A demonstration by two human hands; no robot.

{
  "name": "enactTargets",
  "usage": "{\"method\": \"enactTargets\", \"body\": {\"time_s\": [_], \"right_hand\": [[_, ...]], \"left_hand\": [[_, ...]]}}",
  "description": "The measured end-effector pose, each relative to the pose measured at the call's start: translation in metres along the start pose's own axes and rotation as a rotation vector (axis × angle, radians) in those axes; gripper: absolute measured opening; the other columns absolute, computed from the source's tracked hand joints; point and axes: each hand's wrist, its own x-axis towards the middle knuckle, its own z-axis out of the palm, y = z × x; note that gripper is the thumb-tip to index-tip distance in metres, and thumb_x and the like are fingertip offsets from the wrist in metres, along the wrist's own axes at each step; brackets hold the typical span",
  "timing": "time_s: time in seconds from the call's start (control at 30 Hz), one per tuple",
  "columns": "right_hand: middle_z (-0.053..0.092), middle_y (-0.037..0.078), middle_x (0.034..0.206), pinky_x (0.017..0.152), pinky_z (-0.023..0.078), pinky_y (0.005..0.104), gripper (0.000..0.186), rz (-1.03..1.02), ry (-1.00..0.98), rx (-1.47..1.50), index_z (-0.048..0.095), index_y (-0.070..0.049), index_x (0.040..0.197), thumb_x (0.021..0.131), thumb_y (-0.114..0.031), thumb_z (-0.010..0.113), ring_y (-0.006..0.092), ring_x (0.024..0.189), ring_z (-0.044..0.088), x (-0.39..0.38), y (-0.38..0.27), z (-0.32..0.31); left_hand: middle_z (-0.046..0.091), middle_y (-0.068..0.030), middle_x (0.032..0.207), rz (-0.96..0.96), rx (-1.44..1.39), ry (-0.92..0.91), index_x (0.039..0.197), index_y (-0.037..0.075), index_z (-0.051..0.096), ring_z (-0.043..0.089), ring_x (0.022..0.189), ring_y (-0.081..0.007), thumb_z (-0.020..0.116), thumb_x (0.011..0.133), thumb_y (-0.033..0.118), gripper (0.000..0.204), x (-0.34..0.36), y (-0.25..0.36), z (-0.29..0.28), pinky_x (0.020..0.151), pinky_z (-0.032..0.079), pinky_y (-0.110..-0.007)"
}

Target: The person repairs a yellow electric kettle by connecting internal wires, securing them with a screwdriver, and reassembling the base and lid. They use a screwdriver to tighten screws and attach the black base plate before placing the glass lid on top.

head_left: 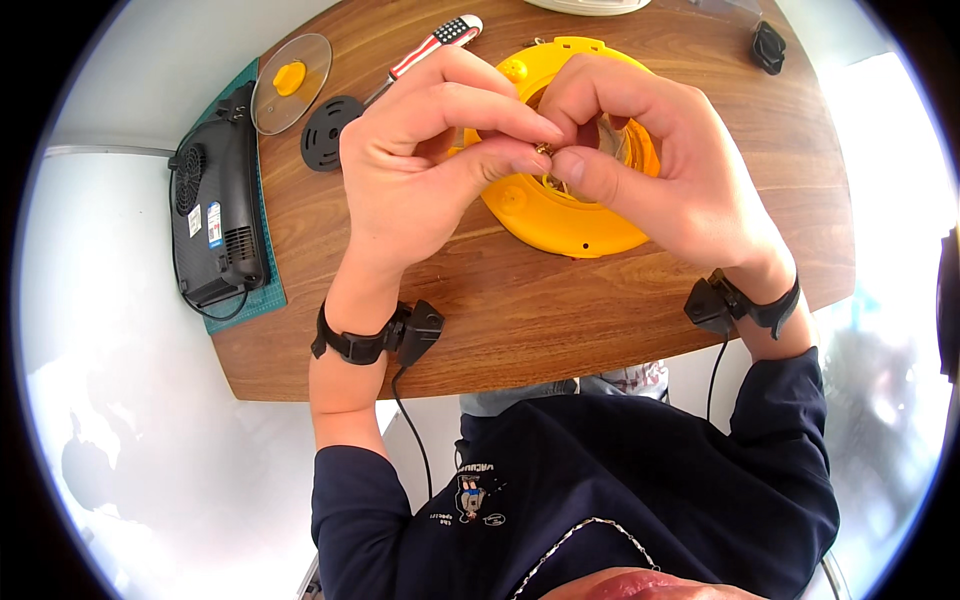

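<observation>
Piece (544, 150): tiny, brassy | left hand (405, 195), right hand (690, 165): grip pinched on it | ring (545, 228): smooth, yellow, round

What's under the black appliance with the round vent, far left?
A green cutting mat shows past the black appliance's edges. The rest of the mat, and anything else beneath, is covered.

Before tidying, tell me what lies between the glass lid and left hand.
In the head view, a black disc lies between lid and left hand.
</observation>
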Motion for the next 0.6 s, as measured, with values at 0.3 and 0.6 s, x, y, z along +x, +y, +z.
{"method": "enactTargets", "body": {"time_s": [0.3,0.6], "right_hand": [[0.072,0.002,0.092,0.079,0.051,0.0216,0.006,0.157,0.057,-0.050,0.067,-0.003,0.100,0.095,-0.007,0.067,0.0065,0.081,0.062,-0.002,-0.003,-0.011],[0.072,0.000,0.088,0.074,0.050,0.0191,0.006,0.105,0.130,-0.164,0.068,-0.003,0.097,0.091,-0.004,0.068,0.0036,0.080,0.062,0.000,-0.002,-0.013]], "left_hand": [[0.063,-0.0048,0.110,-0.099,0.327,0.026,0.118,0.009,0.069,0.060,0.104,-0.0211,0.096,0.066,0.033,0.063,-0.001,0.009,-0.003,0.093,0.047,-0.035],[0.057,-0.0074,0.125,0.025,0.603,-0.108,0.117,0.012,0.066,0.052,0.115,-0.0276,0.092,0.067,0.046,0.066,-0.030,0.000,0.010,0.100,0.038,-0.041]]}}
